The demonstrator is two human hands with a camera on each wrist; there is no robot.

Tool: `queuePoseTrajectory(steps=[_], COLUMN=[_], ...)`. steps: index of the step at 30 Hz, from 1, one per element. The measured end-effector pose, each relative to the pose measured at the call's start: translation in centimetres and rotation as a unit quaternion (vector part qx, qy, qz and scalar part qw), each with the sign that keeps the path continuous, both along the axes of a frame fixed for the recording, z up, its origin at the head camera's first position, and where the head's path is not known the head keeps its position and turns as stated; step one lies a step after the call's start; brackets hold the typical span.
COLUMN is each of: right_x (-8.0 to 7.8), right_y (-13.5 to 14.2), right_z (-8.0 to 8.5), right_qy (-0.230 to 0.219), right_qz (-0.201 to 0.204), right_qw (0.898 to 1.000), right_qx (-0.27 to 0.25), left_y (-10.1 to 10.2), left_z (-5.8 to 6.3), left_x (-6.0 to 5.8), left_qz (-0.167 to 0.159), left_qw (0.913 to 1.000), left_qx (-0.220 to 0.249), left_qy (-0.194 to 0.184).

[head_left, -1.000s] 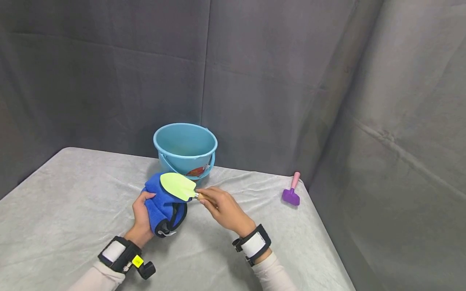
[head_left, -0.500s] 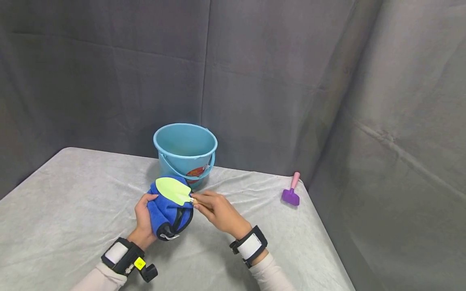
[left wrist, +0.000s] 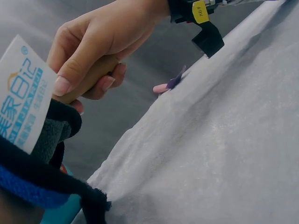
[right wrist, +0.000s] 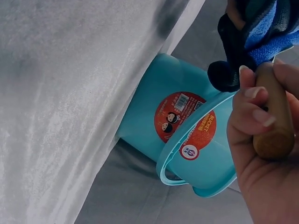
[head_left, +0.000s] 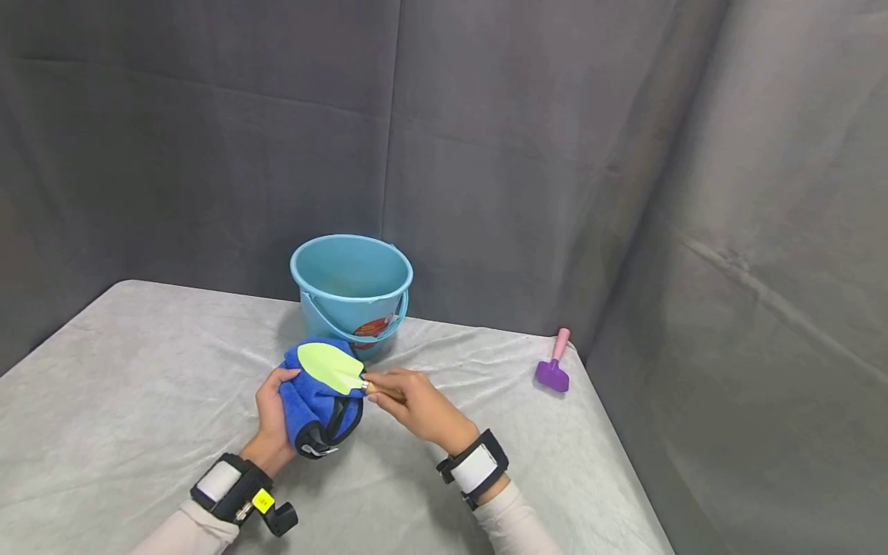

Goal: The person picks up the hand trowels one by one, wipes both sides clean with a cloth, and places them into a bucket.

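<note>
My left hand (head_left: 273, 412) grips a bunched blue towel (head_left: 300, 405) with black edging; a white printed label (left wrist: 23, 100) hangs from it in the left wrist view. Against the cloth lies the pale yellow-green blade of a small garden trowel (head_left: 329, 365). My right hand (head_left: 423, 408) holds the trowel by its wooden handle (right wrist: 271, 116), fingers and thumb curled round it. Both hands are above the table, in front of a light blue bucket (head_left: 316, 308). Part of the left hand is hidden under the towel.
The bucket stands upright near the table's back edge, its handle hanging down in front. A small purple spade (head_left: 552, 376) with a pink handle lies at the right edge. Grey curtains (head_left: 527, 169) enclose the back and sides of the pale cloth-covered table (head_left: 139, 370).
Over the last second the trowel and right hand have shifted slightly left and down. The towel and left hand have moved slightly right and down. Both grips are unchanged.
</note>
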State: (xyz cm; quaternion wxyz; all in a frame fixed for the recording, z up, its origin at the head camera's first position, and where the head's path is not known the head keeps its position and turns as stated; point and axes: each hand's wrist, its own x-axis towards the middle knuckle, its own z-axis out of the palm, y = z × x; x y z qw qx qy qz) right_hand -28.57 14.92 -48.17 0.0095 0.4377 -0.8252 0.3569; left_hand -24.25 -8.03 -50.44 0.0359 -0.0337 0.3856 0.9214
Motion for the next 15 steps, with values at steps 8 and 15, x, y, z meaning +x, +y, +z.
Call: queuePoseTrajectory(steps=[8, 15], right_x=[-0.1, 0.0], right_y=[0.0, 0.1], right_z=[0.1, 0.3], right_qy=[-0.013, -0.036], right_qz=[0.000, 0.009], right_qw=[1.000, 0.999], right_qx=[0.008, 0.001], left_y=[-0.8, -1.8], left_z=[0.4, 1.1], left_x=[-0.2, -0.3], left_qz=[0.003, 0.008], left_qw=[0.9995, 0.9993], left_qx=[0.012, 0.019], left_qy=[0.029, 0.031])
